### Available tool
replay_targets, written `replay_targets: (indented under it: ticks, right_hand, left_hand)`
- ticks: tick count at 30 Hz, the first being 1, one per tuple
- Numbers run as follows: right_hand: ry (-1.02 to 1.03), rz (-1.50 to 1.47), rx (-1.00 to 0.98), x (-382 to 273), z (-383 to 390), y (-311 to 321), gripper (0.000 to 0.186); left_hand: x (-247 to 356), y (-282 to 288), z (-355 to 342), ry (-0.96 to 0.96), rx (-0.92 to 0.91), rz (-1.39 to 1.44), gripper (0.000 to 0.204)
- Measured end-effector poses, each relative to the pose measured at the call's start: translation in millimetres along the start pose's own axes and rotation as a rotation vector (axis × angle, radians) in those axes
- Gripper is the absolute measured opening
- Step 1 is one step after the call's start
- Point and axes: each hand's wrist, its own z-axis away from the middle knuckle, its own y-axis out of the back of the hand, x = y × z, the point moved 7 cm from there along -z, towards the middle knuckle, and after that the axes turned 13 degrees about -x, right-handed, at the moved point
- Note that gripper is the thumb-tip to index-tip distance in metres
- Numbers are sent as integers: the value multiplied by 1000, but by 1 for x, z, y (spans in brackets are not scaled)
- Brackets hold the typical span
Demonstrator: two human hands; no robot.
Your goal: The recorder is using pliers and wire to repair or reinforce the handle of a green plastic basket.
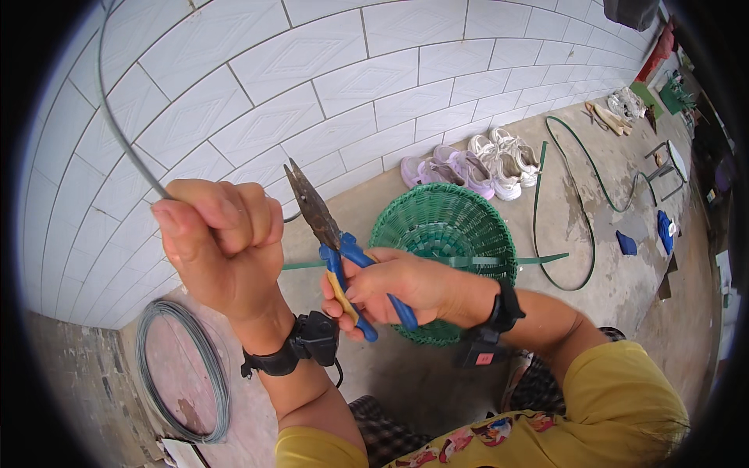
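My left hand (226, 242) is closed in a fist round a grey wire (117, 129), which curves up past the top left of the view. A short dark length of wire (292, 218) shows between that fist and the pliers. In my right hand (406, 285) is a pair of pliers (320, 214) with blue and yellow handles, jaws pointing up and away, the tips slightly apart. Beyond and below the right hand stands a green woven basket (380, 226) on the floor. A flat green strip (538, 259) lies across it, partly hidden by my right arm.
A coil of grey wire (144, 363) lies at the lower left. White tiled wall (328, 93) runs behind, with lilac shoes (472, 168) and white shoes (507, 160) along its foot. To the right are a looped green strip (593, 226), blue cloth-like pieces (626, 242) and a small stool (677, 160).
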Motion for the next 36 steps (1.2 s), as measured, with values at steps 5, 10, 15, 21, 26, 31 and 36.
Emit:
replay_targets:
  ticks: [5, 10, 15, 21, 26, 31, 36]
  right_hand:
    - [175, -308, -169, 23, -3, -9, 19]
    - [185, -410, -256, 36, 2, -26, 23]
    - [185, -510, -296, 43, 14, -35, 26]
    - [223, -620, -337, 39, 31, -52, 26]
    - [253, -666, -374, 30, 38, -57, 25]
    - [280, -668, -366, 27, 35, -52, 23]
    - [145, -343, -204, 20, 24, -5, 28]
  left_hand:
    - [-14, -5, 8, 79, -92, 31, 42]
    - [-6, -5, 18, 82, -118, 133, 42]
    - [-5, -21, 22, 98, -199, 170, 44]
    - [6, -35, 18, 37, -256, 183, 47]
    - [4, -46, 11, -1, -326, 115, 42]
    - [-3, -53, 12, -19, -390, 91, 39]
    - [-48, -17, 14, 209, -53, 85, 35]
